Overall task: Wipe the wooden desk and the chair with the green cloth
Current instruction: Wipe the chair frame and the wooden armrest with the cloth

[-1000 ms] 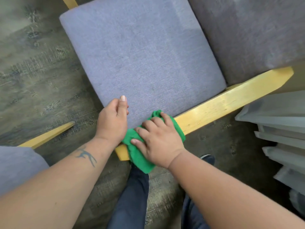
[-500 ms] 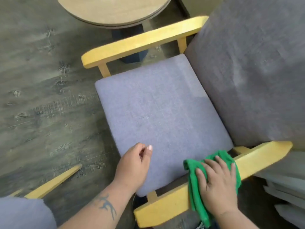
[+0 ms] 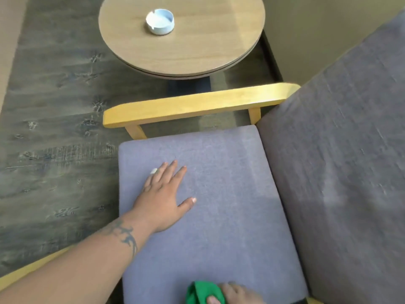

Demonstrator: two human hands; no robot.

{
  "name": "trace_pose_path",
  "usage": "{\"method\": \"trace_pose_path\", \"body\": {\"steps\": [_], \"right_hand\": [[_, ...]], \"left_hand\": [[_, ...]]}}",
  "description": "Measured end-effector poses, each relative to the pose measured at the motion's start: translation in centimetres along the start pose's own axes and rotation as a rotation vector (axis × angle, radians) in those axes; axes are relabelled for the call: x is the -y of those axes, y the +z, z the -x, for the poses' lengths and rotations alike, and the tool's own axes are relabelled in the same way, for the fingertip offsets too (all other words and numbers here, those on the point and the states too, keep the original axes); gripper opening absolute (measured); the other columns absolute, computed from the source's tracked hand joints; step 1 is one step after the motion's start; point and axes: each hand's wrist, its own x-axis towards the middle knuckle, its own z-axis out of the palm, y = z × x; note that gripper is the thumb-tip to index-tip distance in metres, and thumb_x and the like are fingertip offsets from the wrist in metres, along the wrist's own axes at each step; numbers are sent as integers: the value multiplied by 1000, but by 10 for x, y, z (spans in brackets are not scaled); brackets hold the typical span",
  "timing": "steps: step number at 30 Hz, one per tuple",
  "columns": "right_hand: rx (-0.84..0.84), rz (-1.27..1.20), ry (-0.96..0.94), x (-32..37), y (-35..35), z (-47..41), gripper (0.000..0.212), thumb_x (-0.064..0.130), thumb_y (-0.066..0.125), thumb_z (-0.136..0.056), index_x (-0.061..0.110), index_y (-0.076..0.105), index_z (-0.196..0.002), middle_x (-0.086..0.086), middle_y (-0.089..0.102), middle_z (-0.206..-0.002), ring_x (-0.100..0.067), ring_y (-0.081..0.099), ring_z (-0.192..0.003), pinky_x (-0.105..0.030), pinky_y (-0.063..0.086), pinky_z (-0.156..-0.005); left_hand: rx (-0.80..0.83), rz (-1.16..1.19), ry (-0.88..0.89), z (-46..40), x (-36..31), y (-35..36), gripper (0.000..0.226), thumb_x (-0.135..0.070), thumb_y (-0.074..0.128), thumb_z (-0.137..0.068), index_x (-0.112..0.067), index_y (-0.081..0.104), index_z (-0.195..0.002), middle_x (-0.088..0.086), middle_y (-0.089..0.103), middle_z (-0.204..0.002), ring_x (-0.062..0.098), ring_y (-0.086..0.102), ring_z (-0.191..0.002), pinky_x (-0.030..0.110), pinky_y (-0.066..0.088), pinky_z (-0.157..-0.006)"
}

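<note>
The chair has a grey seat cushion (image 3: 230, 194), a grey backrest (image 3: 341, 150) on the right and a yellow wooden armrest (image 3: 197, 106) on its far side. My left hand (image 3: 164, 194) lies flat on the seat cushion, fingers spread, holding nothing. My right hand (image 3: 234, 294) is at the bottom edge of the view, partly cut off, pressing down on the bunched green cloth (image 3: 201, 292) at the near edge of the seat. The near armrest is almost entirely out of frame.
A round wooden table (image 3: 208, 47) stands beyond the chair with a white ashtray (image 3: 160, 21) on it. Dark wood-look floor (image 3: 54, 128) spreads to the left. Another yellow armrest (image 3: 26, 270) shows at the lower left.
The view has tilted up, bringing the round table into sight. My left hand moved from the seat's near edge onto the cushion and spread flat. My right hand and the cloth dropped to the frame's bottom.
</note>
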Motion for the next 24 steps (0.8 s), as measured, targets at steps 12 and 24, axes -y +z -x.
{"method": "trace_pose_path", "body": {"steps": [12,24], "right_hand": [[-963,-216,209,-88,-259,-206,64,72,22,-99,20,54,-118,-17,62,-106,-42,59,-102,-48,45,-85],[-561,143,157,-77,-267,-325,77,68,29,-95,12,44,-146,-21,51,-148,-42,42,-139,-58,30,-116]], "left_hand": [[2,-213,48,-35,75,75,105,-89,27,-80,-20,19,-159,9,12,-168,29,3,-155,56,7,-120],[-79,-135,110,-41,84,87,104,-88,35,-79,-20,26,-157,7,18,-167,29,14,-154,54,12,-118]]}}
